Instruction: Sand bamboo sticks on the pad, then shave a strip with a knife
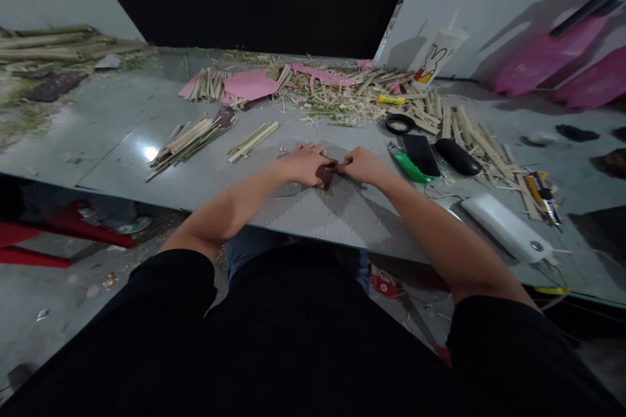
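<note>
My left hand rests low over the grey tabletop, thumb and fingers around a small dark brown sheet that looks like sandpaper. Facing it, my right hand is closed in a pinch at the sheet's right edge. What its fingertips hold is thin and mostly hidden. Just beyond my left hand lie a few split bamboo strips. Farther left is a larger bundle of bamboo strips, with another dark brown piece by its upper end.
Bamboo offcuts and shavings with pink paper line the back. To the right are a magnifying glass, phone, green wrapper, black case, cutter knife, white device and cup.
</note>
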Demonstrator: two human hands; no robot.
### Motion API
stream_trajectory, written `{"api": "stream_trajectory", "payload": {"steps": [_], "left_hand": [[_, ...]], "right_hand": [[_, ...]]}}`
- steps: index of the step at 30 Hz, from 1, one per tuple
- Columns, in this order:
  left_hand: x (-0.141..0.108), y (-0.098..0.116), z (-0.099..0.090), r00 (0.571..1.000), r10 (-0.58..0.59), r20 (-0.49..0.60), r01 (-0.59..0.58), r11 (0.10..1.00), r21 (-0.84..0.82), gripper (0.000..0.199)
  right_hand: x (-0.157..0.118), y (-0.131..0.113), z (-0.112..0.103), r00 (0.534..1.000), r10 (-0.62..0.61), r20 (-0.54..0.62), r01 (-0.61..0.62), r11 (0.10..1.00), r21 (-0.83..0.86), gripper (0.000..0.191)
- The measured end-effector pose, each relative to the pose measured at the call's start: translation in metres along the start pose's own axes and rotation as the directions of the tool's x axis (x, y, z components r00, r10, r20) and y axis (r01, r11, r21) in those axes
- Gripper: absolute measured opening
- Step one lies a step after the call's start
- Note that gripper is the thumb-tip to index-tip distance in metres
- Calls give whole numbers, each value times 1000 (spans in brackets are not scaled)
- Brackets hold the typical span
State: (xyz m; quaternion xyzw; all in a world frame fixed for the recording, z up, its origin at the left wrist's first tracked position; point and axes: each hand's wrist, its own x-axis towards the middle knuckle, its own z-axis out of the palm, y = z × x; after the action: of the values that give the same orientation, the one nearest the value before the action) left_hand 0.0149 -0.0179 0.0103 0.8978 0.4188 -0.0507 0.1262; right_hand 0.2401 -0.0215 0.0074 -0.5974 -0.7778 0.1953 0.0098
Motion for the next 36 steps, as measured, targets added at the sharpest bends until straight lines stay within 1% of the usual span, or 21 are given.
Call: {"api": "stream_trajectory", "payload": {"steps": [5,9,13,16,18,22,24,28,30,33,36], "left_hand": [[0,2,0,1000,0,7,0,1000,-8,83],[-1,2,-2,1000,7,1,-7,1000,5,85],[-1,3,-3,1000,9,15,-10,1000,22,79],[-2,5,-4,1000,7,2,-7,1000,28,85],[-3,6,-4,1000,-6,4,6,999,32,85],[-4,6,-6,1000,1,16,-1,999,41,82],[-4,6,-6,1000,6,19,-7,999,38,84],[-5,6,-6,1000,-8,14,8,1000,22,88],[-5,6,-6,1000,-10,18,10,1000,14,88],[-5,3,-6,1000,6,22,-6,1000,0,87],[-5,-3,-6,999,28,29,-28,1000,-9,86]], "right_hand": [[3,4,1,998,-47,41,47,999,14,39],[4,6,0,999,-32,11,32,999,3,38],[2,5,-1,996,-66,60,65,998,19,41],[2,6,-4,999,-41,23,40,999,15,39],[1,7,-5,999,-43,12,43,999,11,37],[-3,8,-1,994,-91,62,91,996,10,39],[-4,10,3,996,-77,40,78,997,-6,40],[-1,19,10,995,-44,-89,40,998,-46,37],[-1,25,13,988,-87,-124,82,995,-48,29],[-4,32,15,969,-209,-132,207,978,-30,18],[-7,38,16,933,-337,-127,339,941,-10,16]]}}
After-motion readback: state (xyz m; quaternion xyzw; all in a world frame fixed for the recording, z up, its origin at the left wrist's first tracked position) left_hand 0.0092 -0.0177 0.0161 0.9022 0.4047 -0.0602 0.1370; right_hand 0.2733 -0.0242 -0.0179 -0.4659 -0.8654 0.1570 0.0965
